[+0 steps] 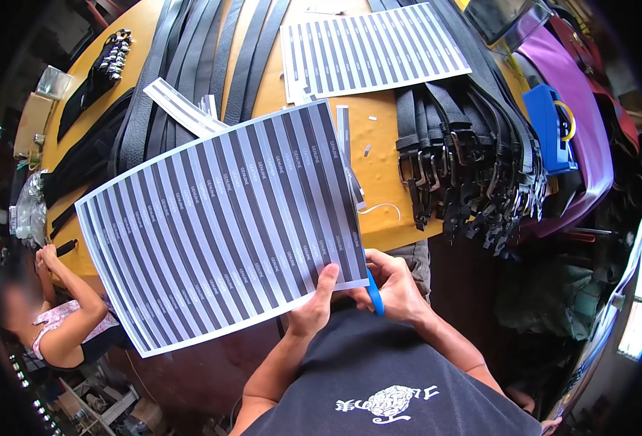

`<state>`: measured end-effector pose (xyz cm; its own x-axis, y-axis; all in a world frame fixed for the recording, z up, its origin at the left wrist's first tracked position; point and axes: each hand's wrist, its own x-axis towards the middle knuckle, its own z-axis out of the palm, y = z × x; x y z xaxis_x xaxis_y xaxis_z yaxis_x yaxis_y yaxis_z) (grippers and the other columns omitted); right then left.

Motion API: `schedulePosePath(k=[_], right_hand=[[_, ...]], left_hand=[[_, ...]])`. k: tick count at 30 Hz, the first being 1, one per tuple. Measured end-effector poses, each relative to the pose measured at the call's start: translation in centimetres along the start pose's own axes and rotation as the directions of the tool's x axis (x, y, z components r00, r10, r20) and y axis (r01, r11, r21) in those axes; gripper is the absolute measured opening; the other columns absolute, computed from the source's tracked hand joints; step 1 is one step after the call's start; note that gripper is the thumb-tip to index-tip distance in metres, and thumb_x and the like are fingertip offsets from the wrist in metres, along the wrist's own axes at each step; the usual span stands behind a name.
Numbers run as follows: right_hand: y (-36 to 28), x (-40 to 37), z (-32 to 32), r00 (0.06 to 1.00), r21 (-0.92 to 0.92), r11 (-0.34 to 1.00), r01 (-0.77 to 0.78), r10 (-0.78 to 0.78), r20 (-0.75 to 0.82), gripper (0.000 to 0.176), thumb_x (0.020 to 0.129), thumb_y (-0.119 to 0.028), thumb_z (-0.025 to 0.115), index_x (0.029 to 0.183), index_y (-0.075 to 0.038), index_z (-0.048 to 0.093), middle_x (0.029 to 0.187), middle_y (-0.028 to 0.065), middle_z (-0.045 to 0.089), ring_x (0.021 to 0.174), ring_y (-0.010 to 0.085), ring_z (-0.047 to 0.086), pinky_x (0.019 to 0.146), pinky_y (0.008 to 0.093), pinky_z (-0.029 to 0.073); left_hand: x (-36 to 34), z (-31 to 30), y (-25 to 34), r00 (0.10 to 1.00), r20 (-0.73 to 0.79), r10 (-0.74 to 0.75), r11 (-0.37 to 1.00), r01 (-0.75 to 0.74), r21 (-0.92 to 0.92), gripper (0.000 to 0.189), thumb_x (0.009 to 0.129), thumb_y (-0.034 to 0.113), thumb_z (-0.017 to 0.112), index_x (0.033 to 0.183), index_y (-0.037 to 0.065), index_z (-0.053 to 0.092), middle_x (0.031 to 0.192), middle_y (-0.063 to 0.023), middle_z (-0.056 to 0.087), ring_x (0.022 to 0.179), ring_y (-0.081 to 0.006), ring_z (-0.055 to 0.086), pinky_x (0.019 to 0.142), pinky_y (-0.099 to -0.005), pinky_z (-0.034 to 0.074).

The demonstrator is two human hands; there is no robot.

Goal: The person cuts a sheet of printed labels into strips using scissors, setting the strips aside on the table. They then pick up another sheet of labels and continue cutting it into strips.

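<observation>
My left hand (312,309) grips the lower right corner of a large sheet of striped labels (219,225), thumb on top and fingers underneath. Dark and light stripes run across it, printed with "GENUINE LEATHER". At the sheet's right edge, my right hand (399,291) is closed around blue-handled scissors (374,293); their blades are hidden. Beyond the held sheet, a second striped sheet (379,51) lies on the yellow table. Cut label strips (183,107) lie under the held sheet's far edge, and small paper scraps (367,151) dot the tabletop to its right.
Black leather belts (190,58) stretch across the table (379,189). A pile of buckled belts (473,167) hangs over the right edge. Beside it stands a blue tape dispenser (550,131) near purple material (582,94). At the left, another person (66,320) works at the table.
</observation>
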<state>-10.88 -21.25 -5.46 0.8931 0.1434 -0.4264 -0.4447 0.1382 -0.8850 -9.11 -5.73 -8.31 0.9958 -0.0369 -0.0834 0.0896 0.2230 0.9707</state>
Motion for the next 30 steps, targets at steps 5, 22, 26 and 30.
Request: schedulePosePath(k=[5,22,26,30], right_hand=[[1.4,0.9,-0.2,0.985,0.021,0.985,0.172,-0.172,0.005,0.047,0.076,-0.005,0.071,0.119,0.001,0.051,0.079,0.0064,0.065,0.059,0.0065,0.058,0.050,0.0204,0.045],[0.6,1.4,-0.7,0.987,0.091,0.983,0.157,-0.159,0.023,0.056,0.076,-0.002,0.072,0.126,0.001,0.048,0.100,0.0118,0.067,0.087,0.0112,0.062,0.075,0.0260,0.051],[0.8,1.7,-0.5,0.980,0.125,0.973,0.194,-0.197,0.012,0.056,0.075,-0.005,0.074,0.125,0.002,0.049,0.102,0.0124,0.067,0.092,0.0123,0.062,0.082,0.0274,0.051],[0.7,1.7,-0.5,0.982,0.140,0.973,0.185,-0.189,0.016,0.057,0.075,-0.006,0.076,0.124,0.002,0.050,0.102,0.0126,0.067,0.092,0.0124,0.063,0.081,0.0277,0.051]], left_hand=[[-0.1,0.0,0.9,0.998,0.015,0.054,0.995,-0.055,0.081,0.022,0.087,0.003,0.064,0.108,-0.003,0.060,0.098,-0.0088,0.064,0.084,-0.0167,0.063,0.075,-0.0268,0.051],[-0.6,0.2,2.1,0.999,0.011,-0.044,0.995,0.043,0.090,0.025,0.087,0.002,0.064,0.111,-0.003,0.058,0.102,-0.0092,0.063,0.089,-0.0175,0.062,0.078,-0.0275,0.051],[-0.7,0.3,2.1,0.997,0.011,-0.075,0.997,0.075,0.034,0.026,0.087,0.002,0.064,0.111,-0.004,0.057,0.102,-0.0095,0.063,0.088,-0.0176,0.063,0.077,-0.0269,0.052],[-0.8,0.3,2.0,0.997,0.002,-0.071,0.997,0.071,0.038,0.026,0.087,0.002,0.064,0.112,-0.003,0.057,0.102,-0.0092,0.063,0.087,-0.0172,0.063,0.074,-0.0263,0.053]])
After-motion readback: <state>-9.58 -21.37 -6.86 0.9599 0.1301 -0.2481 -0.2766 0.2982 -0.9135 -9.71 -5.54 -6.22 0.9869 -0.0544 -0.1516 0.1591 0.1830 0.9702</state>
